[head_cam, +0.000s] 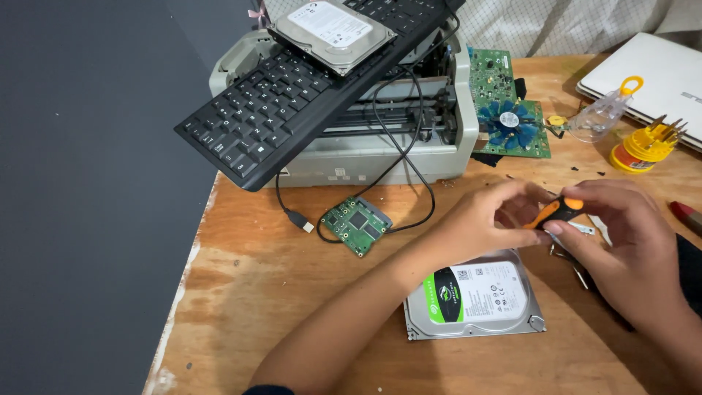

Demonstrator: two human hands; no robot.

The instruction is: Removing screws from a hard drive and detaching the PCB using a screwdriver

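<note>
Two hard drives, one on the wooden table (pixel 241 278).

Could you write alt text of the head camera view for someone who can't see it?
Both hands, left hand and right hand, grip an orange-and-black screwdriver above a hard drive on a wooden table. Behind, a keyboard rests on a printer.

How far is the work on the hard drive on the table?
Done: one small green circuit board already lies loose on the table. In hand: both hands, left hand and right hand, hold an orange-black screwdriver above the hard drive. Left: its cover appears still closed.
</note>
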